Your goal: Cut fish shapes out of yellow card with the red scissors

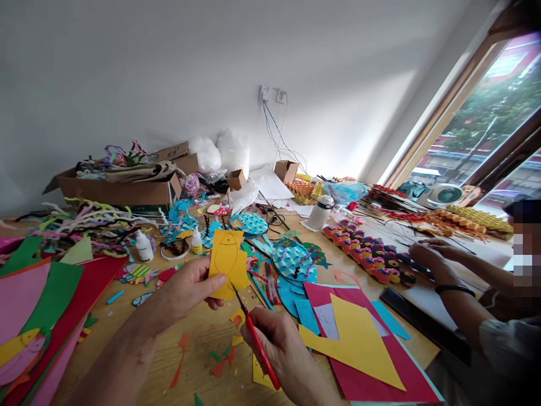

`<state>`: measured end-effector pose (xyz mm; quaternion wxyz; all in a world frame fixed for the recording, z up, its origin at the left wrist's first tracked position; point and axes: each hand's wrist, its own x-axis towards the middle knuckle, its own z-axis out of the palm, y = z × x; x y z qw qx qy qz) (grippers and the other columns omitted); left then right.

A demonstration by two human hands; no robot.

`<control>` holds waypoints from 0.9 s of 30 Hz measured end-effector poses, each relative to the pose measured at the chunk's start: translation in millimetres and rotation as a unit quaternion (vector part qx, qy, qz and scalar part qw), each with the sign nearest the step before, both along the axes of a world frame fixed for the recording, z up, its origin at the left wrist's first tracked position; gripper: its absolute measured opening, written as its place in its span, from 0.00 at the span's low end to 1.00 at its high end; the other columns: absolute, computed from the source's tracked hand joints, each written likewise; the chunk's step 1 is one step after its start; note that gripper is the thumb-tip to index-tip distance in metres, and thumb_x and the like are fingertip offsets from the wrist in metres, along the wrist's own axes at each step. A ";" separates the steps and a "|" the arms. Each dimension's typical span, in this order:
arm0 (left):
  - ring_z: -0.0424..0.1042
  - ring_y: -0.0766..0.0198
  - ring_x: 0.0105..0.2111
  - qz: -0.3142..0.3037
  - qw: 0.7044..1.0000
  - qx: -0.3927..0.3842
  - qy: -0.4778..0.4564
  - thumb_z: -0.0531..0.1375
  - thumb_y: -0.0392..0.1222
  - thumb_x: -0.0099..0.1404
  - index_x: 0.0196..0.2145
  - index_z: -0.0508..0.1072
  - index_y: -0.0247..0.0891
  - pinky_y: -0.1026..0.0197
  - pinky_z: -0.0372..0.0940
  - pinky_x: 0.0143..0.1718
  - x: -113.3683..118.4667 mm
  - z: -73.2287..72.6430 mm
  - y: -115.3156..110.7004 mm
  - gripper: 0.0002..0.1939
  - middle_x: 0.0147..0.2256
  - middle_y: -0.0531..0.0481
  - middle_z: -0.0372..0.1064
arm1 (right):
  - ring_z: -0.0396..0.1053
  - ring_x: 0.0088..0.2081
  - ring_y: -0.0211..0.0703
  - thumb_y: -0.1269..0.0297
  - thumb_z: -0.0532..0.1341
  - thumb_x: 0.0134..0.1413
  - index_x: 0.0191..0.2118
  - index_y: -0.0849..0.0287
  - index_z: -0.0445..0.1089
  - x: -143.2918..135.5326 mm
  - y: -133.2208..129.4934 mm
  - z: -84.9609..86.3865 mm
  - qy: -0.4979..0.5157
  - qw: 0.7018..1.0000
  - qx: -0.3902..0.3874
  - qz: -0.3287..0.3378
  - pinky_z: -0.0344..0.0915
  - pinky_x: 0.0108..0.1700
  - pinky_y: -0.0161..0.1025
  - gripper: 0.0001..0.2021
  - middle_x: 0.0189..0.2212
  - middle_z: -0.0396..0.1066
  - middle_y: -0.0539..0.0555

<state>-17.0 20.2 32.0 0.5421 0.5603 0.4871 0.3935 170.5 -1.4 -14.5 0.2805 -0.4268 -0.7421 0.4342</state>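
Right hand (283,349), over bench's (198,338) near edge: grip around scissors (258,345). Left hand (192,290): grip pinching card (226,254); fish drawn, outline largely uncut.

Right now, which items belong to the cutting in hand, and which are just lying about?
In use:
- yellow paper piece with a drawn fish outline, in the left hand
- red-handled metal scissors, in the right hand

Apparently just lying about:
- small white bottle with a yellow label
- open brown cardboard box
- short bright-blue stick
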 end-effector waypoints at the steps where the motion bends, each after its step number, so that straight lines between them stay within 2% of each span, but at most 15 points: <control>1: 0.70 0.65 0.25 -0.001 1.000 -0.002 -0.001 0.60 0.47 0.54 0.32 0.72 0.36 0.64 0.66 0.26 0.1 -0.1 -0.1 0.12 0.29 0.50 0.71 | 0.45 0.22 0.33 0.57 0.52 0.59 0.21 0.59 0.53 0.2 0.1 -0.6 0.000 1.000 -0.002 0.000 0.42 0.20 0.32 0.18 0.18 0.48 0.44; 8: 0.69 0.66 0.24 -0.005 1.000 -0.013 -0.017 0.61 0.46 0.54 0.32 0.73 0.37 0.64 0.65 0.25 -0.1 -1.1 -1.6 0.11 0.28 0.52 0.71 | 0.46 0.22 0.33 0.60 0.52 0.59 0.21 0.59 0.54 -0.3 -0.2 -2.4 0.007 1.000 -0.011 0.006 0.43 0.21 0.31 0.16 0.18 0.49 0.44; 14: 0.68 0.67 0.23 -0.035 0.999 -0.012 -0.037 0.60 0.45 0.56 0.35 0.73 0.38 0.66 0.63 0.24 -1.5 -6.9 0.2 0.11 0.27 0.54 0.70 | 0.46 0.22 0.33 0.58 0.51 0.61 0.21 0.59 0.54 1.8 -0.5 -5.5 0.014 1.000 -0.004 0.009 0.43 0.21 0.32 0.18 0.19 0.49 0.44; 20: 0.68 0.68 0.23 -0.036 0.999 -0.017 -0.035 0.60 0.44 0.56 0.36 0.73 0.37 0.66 0.64 0.24 -0.9 -5.8 0.6 0.11 0.27 0.54 0.70 | 0.45 0.22 0.33 0.57 0.51 0.60 0.21 0.58 0.52 3.2 -1.3 -4.4 0.004 1.000 0.005 0.011 0.43 0.21 0.32 0.18 0.19 0.48 0.44; 27: 0.68 0.67 0.23 -0.050 0.998 -0.011 -0.025 0.59 0.45 0.58 0.35 0.73 0.37 0.66 0.64 0.24 -0.7 -8.4 0.3 0.11 0.27 0.53 0.71 | 0.46 0.22 0.33 0.57 0.52 0.59 0.22 0.59 0.54 1.3 -1.2 -2.5 0.025 0.999 -0.032 0.013 0.43 0.21 0.32 0.17 0.19 0.49 0.44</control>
